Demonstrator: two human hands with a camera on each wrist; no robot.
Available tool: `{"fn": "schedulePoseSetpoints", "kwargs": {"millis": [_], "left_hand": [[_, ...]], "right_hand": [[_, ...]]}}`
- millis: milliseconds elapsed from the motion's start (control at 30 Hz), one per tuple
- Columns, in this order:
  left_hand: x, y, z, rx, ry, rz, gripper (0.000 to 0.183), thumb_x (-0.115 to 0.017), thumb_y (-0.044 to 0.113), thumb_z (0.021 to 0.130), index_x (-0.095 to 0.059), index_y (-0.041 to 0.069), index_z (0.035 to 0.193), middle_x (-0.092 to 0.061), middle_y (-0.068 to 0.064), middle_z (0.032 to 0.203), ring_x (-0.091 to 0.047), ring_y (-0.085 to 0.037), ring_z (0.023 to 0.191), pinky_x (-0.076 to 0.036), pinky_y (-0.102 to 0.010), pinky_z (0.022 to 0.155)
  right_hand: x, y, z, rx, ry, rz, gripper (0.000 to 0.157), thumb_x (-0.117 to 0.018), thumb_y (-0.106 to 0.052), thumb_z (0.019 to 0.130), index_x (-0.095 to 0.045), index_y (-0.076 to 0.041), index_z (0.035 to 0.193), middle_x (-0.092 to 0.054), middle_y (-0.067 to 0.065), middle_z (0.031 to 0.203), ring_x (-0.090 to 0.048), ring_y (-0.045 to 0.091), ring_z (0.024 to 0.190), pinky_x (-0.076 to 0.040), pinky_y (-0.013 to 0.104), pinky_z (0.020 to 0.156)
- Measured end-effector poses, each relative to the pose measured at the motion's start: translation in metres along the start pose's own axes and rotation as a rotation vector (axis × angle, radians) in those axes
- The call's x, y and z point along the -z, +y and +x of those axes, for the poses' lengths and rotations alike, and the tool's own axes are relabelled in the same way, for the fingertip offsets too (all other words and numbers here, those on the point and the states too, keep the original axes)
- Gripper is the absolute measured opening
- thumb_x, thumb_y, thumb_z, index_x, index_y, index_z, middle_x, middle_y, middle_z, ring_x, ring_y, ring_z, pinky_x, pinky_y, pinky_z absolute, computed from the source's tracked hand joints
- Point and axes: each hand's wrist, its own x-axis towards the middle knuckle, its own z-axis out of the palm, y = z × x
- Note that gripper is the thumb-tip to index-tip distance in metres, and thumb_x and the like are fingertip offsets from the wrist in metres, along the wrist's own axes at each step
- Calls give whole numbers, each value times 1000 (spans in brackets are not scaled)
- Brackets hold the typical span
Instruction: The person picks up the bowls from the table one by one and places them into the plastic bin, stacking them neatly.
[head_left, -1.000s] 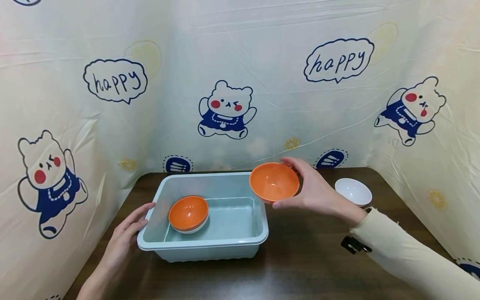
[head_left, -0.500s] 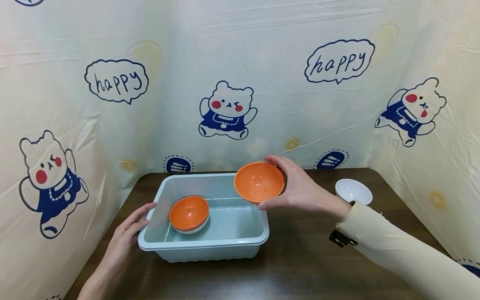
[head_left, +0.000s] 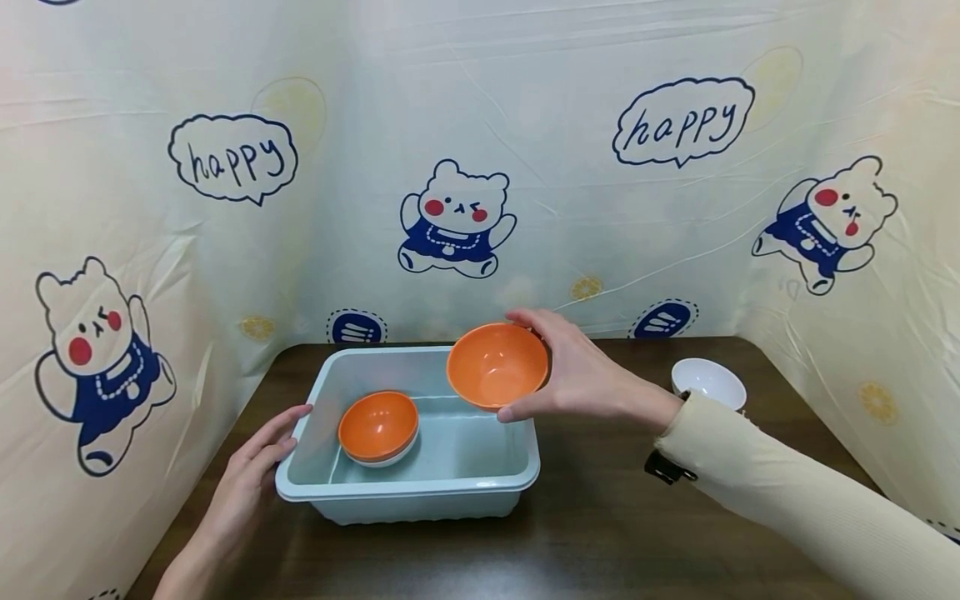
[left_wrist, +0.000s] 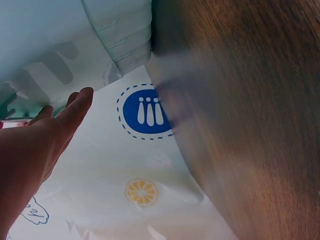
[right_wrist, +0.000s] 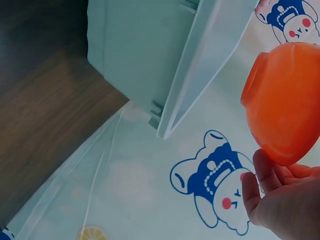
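Observation:
In the head view my right hand (head_left: 577, 367) pinches an orange bowl (head_left: 498, 365) at its right rim, thumb below and fingers above. The bowl hangs tilted over the right part of a pale blue plastic bin (head_left: 408, 486). My left hand (head_left: 251, 458) rests its fingers against the bin's left rim. Inside the bin, on the left, another orange bowl (head_left: 378, 423) is nested on a white bowl (head_left: 384, 461). The left wrist view shows extended fingers (left_wrist: 75, 110) by the bin's wall; the right wrist view shows the held bowl's underside.
A white bowl (head_left: 708, 382) stands at the back right of the dark wooden table (head_left: 600, 517), partly behind my right forearm. A printed cloth (head_left: 465, 100) with bears encloses the table at the back and both sides.
My right hand has carried the orange bowl leftward, from the bin's right edge to over its interior. The left hand, the bin and the bowls inside have stayed put.

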Motion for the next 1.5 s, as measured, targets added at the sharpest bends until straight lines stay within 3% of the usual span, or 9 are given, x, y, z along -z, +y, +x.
{"fn": "schedulePoseSetpoints", "kwargs": {"millis": [567,867,1133,1500], "left_hand": [[1,0,0,8,-2,-8,53,-40,37,115,-34,20,165,-15,-14,173,-32,-33,138,-52,-24,92],[2,0,0,1,2,-4,53,-41,38,115,-35,21,164,-18,-12,171,-39,-27,132,-52,-25,93],[1,-1,-1,3,-6,-10,53,-40,37,115,-34,20,165,-16,-13,173,-31,-32,138,-51,-22,92],[0,0,0,-4,-9,-11,53,-40,37,115,-34,19,165,-17,-14,173,-34,-31,137,-51,-24,92]], "right_hand": [[-15,-16,23,10,-66,-18,107,-94,-53,67,-45,-17,155,-52,-4,141,-46,15,127,-55,39,90],[-21,-23,33,28,-81,-30,106,-92,-53,67,-44,-17,155,-50,-4,142,-45,14,126,-55,39,88],[-31,-30,45,41,-97,-66,105,-91,-55,67,-46,-17,154,-52,-5,139,-44,12,124,-53,39,90],[-45,-39,60,70,-155,-100,105,-88,-57,68,-45,-18,155,-51,-4,142,-40,14,128,-45,43,97]]}}
